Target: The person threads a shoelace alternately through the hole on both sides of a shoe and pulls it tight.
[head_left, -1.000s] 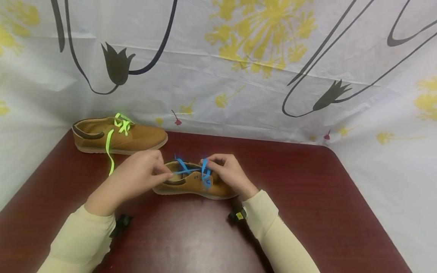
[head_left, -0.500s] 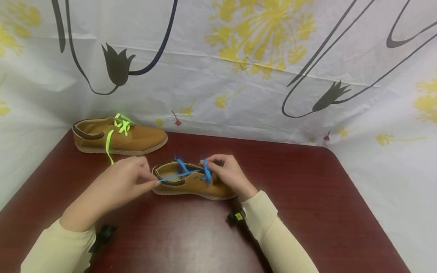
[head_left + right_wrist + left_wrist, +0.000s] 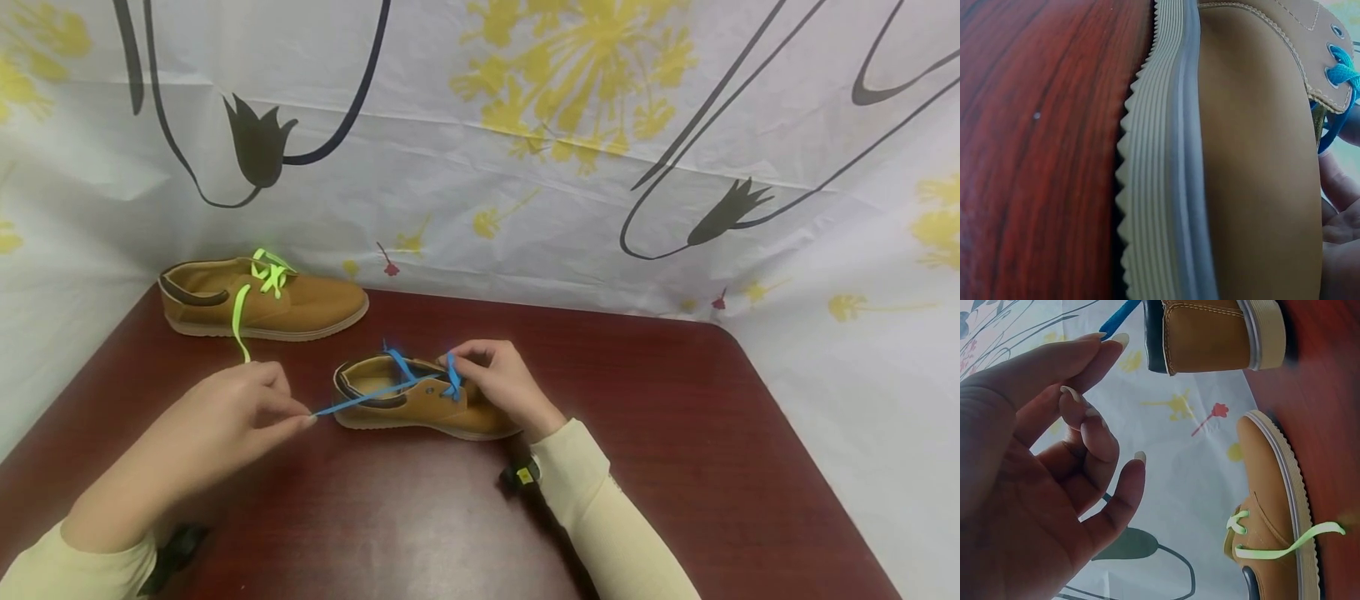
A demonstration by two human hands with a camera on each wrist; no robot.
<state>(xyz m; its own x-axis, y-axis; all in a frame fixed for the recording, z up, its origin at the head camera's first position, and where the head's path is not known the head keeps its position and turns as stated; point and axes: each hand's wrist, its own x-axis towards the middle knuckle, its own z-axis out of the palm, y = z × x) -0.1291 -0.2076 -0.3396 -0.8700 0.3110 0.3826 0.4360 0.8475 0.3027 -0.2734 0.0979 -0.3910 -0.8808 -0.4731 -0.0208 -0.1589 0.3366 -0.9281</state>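
Note:
A tan shoe (image 3: 412, 412) rests on the table, toe to the right. Its blue shoelace (image 3: 367, 398) runs taut from the eyelet area out past the heel. My left hand (image 3: 225, 417) pinches this lace between thumb and index finger, the other fingers curled; the left wrist view shows the pinched blue lace (image 3: 1121, 317) at the fingertips. At the lacing, my right hand (image 3: 508, 383) pinches a blue loop over the tongue. The right wrist view shows the lace through eyelets (image 3: 1342, 70), with the shoe's side (image 3: 1254, 156) hiding much of the hand.
Behind and to the left stands a second tan shoe (image 3: 318, 307) with a yellow-green lace (image 3: 238, 312), one end hanging over its side. The dark red table (image 3: 660, 433) ends at a white patterned sheet (image 3: 450, 200).
My left hand has moved left and toward me, drawing the blue lace out into a longer straight line. The lace loop near the right hand has shrunk. My right hand stays nearly still.

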